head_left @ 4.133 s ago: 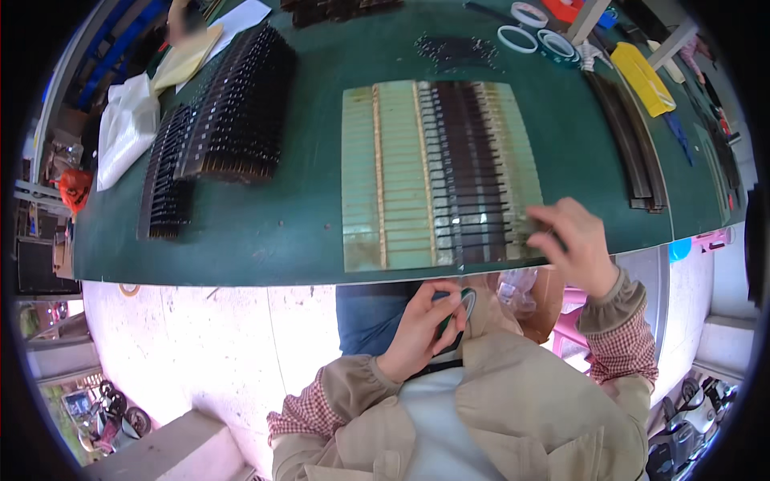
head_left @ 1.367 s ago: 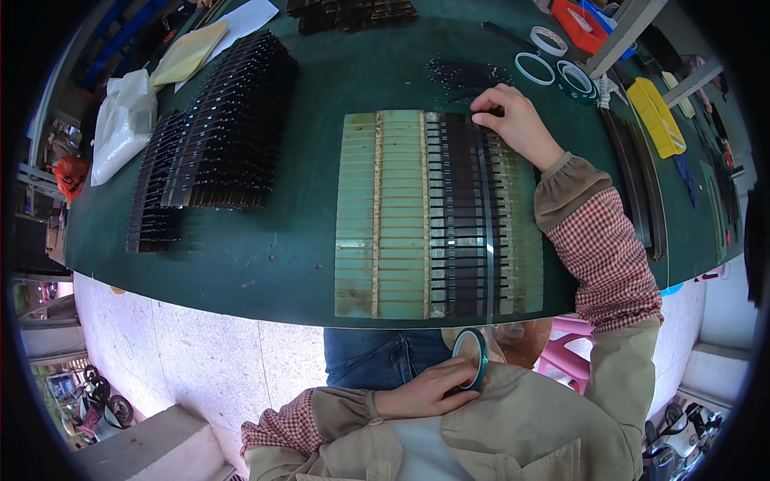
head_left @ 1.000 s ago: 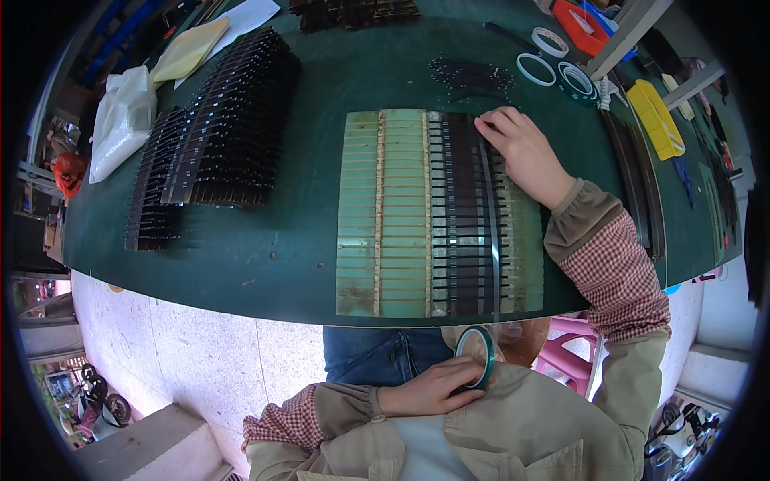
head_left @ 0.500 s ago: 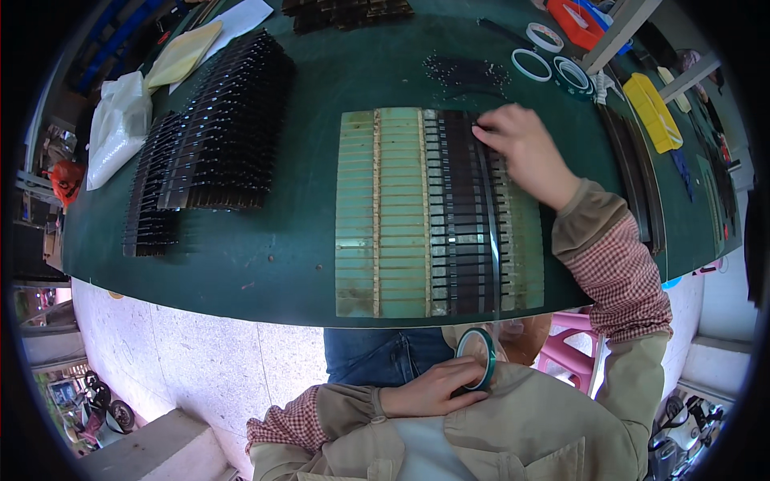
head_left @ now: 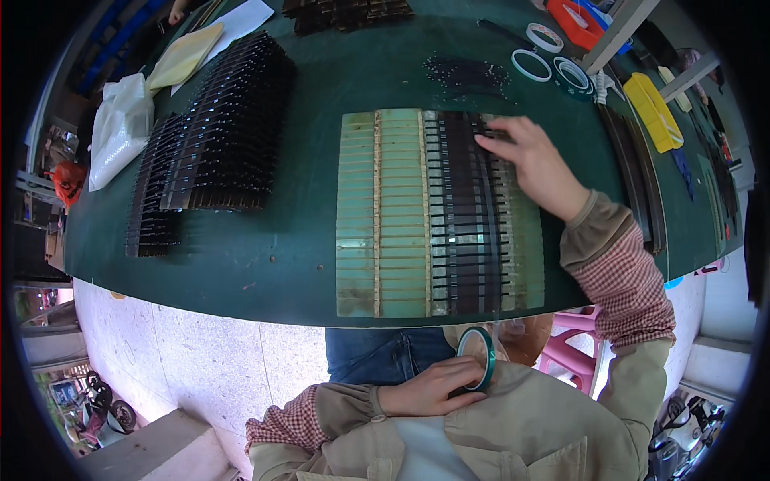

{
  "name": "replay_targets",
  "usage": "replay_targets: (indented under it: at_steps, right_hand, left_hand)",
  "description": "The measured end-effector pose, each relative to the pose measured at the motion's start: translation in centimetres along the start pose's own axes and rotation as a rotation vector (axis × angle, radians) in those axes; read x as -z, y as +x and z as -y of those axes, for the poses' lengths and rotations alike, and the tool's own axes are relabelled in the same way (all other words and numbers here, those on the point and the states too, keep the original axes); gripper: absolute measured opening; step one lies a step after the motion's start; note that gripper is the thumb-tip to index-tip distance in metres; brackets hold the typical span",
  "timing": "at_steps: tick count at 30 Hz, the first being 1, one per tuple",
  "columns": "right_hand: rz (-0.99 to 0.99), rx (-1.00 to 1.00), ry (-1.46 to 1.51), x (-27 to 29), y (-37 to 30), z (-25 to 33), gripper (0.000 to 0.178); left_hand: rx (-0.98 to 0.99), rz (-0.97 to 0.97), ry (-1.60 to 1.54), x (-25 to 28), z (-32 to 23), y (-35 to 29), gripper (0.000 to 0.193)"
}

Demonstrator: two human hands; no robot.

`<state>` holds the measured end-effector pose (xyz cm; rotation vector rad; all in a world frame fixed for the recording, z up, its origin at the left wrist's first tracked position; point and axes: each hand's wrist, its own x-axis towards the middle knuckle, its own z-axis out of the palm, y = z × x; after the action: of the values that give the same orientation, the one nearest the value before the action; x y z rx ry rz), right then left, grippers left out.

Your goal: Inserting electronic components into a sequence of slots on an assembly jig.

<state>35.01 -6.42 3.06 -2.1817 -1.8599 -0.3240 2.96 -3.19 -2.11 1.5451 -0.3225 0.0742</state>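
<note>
A green roll of tape (head_left: 488, 358) is gripped in my left hand (head_left: 433, 387), its fingers wrapped round it, low at my body below the table edge. On the table lies a pale green slotted board (head_left: 399, 208). Several dark strips with thin black pins (head_left: 465, 216) sit side by side across its right half. My right hand (head_left: 539, 164) is over the far right corner of the board, fingers stretched out and apart, fingertips at the top end of the dark strips. Whether they touch is hard to tell. I see nothing in that hand.
Tall stacks of black pinned strips (head_left: 228, 128) stand at the left, beside a white plastic bag (head_left: 120, 132). Small black pieces (head_left: 465, 74) lie scattered beyond the board. Tape rolls (head_left: 531, 66), a yellow tray (head_left: 651, 112) and long dark bars (head_left: 634, 176) are at the right.
My right hand has shifted slightly right and nearer, its fingers spreading. The shiny band along the dark strips now looks flatter and duller. My left hand stays with the tape roll.
</note>
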Motion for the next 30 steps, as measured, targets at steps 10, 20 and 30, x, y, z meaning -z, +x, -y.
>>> replay_targets:
  at_steps: [10, 20, 30]
  right_hand:
    - [0.012, -0.014, 0.049, 0.3, -1.3, -0.7, 0.057]
    - [0.071, 0.045, 0.058, 1.0, -1.6, 1.3, 0.054]
    - [0.134, 0.017, 0.057, 2.5, -1.5, 1.1, 0.056]
  left_hand:
    - [0.128, 0.118, -0.058, 0.1, 0.3, -0.5, 0.027]
    - [0.057, 0.078, 0.008, -0.1, 0.3, 0.0, 0.028]
    - [0.046, 0.06, 0.032, -0.1, 0.0, 0.5, 0.025]
